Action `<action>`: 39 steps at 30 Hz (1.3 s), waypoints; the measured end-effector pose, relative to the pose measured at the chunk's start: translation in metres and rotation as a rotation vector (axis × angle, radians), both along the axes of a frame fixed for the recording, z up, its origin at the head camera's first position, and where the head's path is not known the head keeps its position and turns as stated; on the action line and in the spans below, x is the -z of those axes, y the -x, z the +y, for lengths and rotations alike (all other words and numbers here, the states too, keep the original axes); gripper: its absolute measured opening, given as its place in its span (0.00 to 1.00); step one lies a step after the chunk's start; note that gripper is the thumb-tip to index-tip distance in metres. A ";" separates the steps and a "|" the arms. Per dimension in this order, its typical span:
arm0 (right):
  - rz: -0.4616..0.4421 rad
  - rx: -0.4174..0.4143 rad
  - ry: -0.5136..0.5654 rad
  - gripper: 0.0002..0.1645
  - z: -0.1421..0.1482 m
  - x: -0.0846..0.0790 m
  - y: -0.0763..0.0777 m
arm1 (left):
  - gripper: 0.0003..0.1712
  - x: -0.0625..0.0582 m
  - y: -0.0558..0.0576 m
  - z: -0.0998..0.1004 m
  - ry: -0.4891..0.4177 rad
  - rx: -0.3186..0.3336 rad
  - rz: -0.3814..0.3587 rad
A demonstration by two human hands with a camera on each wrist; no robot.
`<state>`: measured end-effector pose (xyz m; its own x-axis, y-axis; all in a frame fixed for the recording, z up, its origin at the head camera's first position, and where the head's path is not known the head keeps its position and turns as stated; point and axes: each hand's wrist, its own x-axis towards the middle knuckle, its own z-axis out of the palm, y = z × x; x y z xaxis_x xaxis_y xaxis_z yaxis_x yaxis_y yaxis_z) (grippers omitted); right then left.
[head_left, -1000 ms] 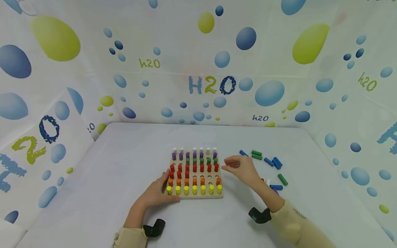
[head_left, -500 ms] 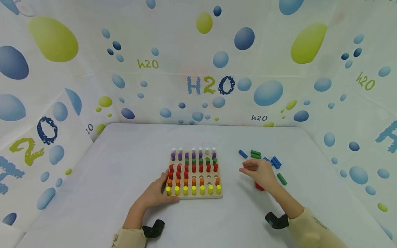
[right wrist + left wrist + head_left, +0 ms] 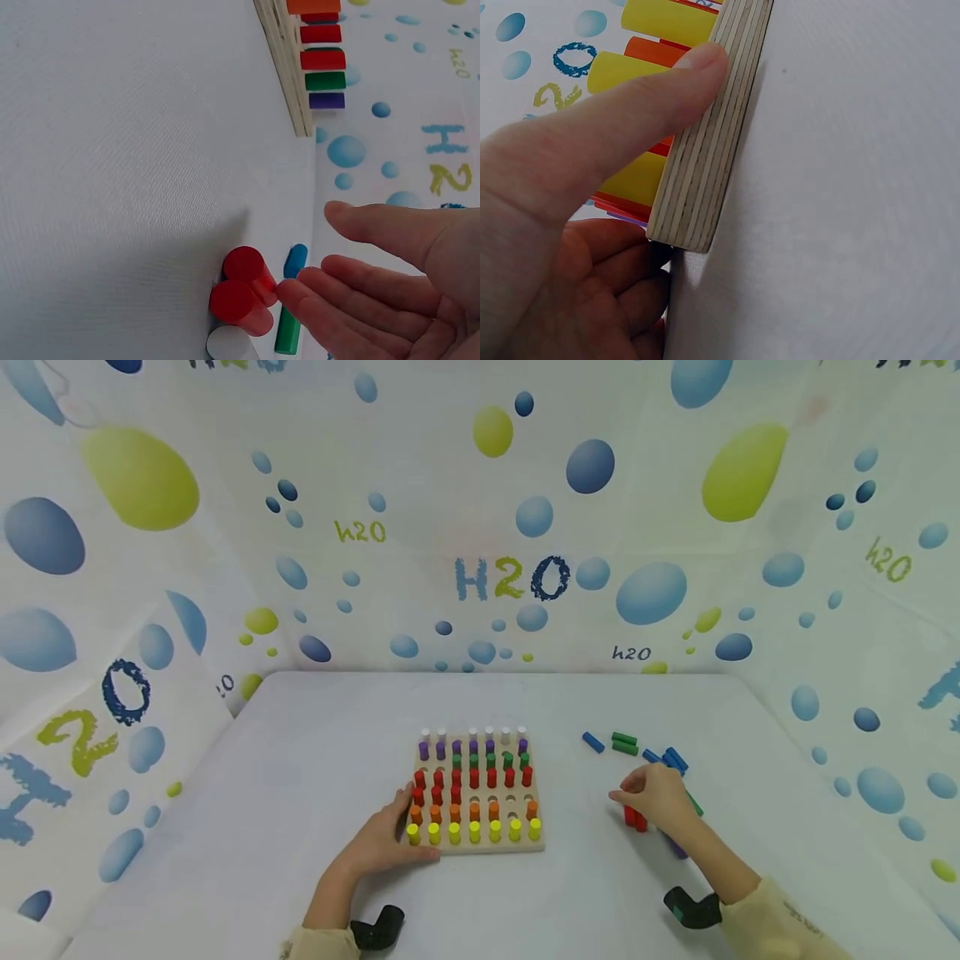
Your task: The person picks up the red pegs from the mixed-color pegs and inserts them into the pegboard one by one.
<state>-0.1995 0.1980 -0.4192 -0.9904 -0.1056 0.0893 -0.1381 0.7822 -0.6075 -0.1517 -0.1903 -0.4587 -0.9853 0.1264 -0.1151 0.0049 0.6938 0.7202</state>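
A wooden pegboard [image 3: 491, 849] carries rows of white, purple, green, red, orange and yellow pegs, with several bare holes among them. My left hand [image 3: 375, 842] grips its near left corner. In the left wrist view the thumb [image 3: 701, 71] lies on the plywood front edge and the fingers bend by the left side. To the right of the board, my right hand [image 3: 662, 797] hovers beside two loose red pegs [image 3: 241, 306], thumb and fingers apart and holding nothing. One fingertip overlaps the red pegs in the right wrist view. A white peg [image 3: 231, 343] lies against them.
Behind the right hand, loose blue pegs [image 3: 593, 742] and green pegs [image 3: 624, 743] lie on the white table [image 3: 300, 727]. A purple peg [image 3: 678, 850] shows partly under the right wrist. A patterned sheet [image 3: 420, 460] rises behind the table.
My right hand has moved from the board's right side rightward and down to the loose red pegs. The left hand stays at the board's corner. The head view has shifted slightly.
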 end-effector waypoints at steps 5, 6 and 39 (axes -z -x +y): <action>-0.047 0.007 -0.067 0.10 0.002 0.002 0.002 | 0.66 0.002 -0.001 0.001 0.006 -0.002 0.001; -0.049 0.007 -0.083 0.10 0.002 0.003 0.003 | 0.66 0.002 -0.001 0.001 0.005 -0.004 0.001; -0.169 -0.048 -0.352 0.23 -0.004 0.000 -0.001 | 0.66 -0.004 -0.004 0.003 0.006 -0.010 -0.012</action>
